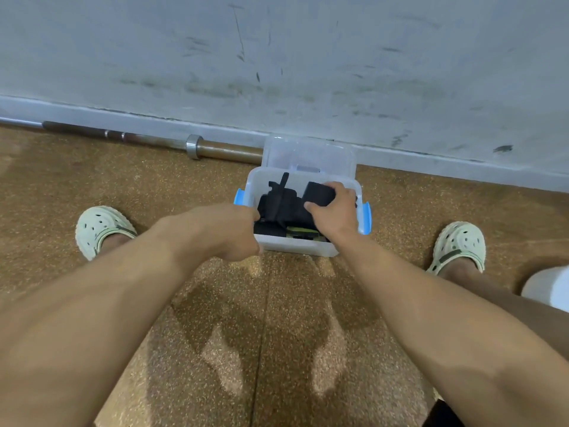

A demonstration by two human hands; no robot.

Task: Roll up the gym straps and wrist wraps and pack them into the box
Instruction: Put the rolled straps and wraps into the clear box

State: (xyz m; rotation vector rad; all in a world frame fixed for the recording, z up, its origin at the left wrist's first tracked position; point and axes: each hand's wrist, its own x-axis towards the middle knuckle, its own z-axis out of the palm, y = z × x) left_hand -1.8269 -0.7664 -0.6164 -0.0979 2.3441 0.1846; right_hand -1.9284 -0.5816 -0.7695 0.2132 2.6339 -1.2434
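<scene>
A clear plastic box (295, 248) with blue side latches stands open on the floor by the wall, its lid (308, 152) leaning back. Black straps and wraps (277, 201) lie inside, with a green-edged one (303, 233) near the front. My right hand (334, 208) grips a rolled black wrap (318, 191) over the box's right half. My left hand (234, 229) is at the box's left front corner with fingers curled; what they hold is hidden.
A steel barbell (194, 146) lies along the foot of the scuffed grey wall (277, 57), its end behind the box. My two feet in pale clogs (101, 229) (458, 245) stand on the speckled brown rubber floor on either side.
</scene>
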